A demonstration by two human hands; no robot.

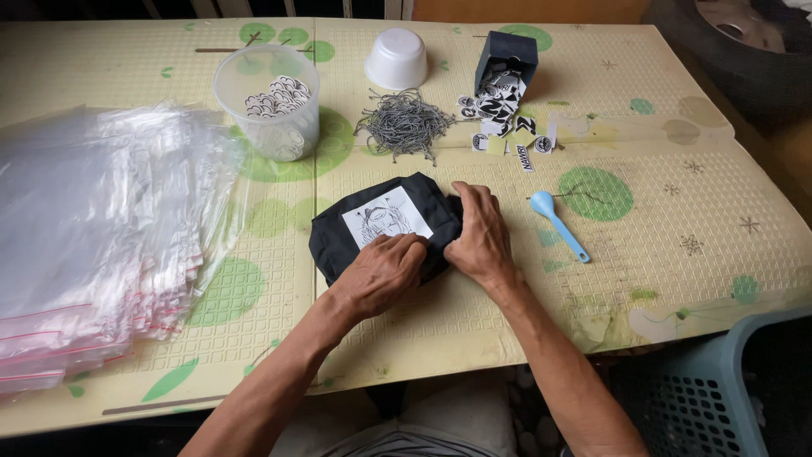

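Left hand [382,272] and right hand [480,239] partly cover folded black garment [355,222].

A pale yellow mat [694,211] with green dots covers the low surface; beyond its far right corner lies a tyre [736,51], and beside its near right corner stands a blue basket [719,389].

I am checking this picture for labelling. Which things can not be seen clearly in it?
Head view only:
- Folded black garment: its near edge is hidden under the left hand and right hand.
- Fingertips of both hands: tucked against the cloth, so the grip is unclear.
- Clear cup: the small pieces inside are too small to identify.
- Dark box: its inside is in shadow.
- Blue basket: cut off by the frame edge.
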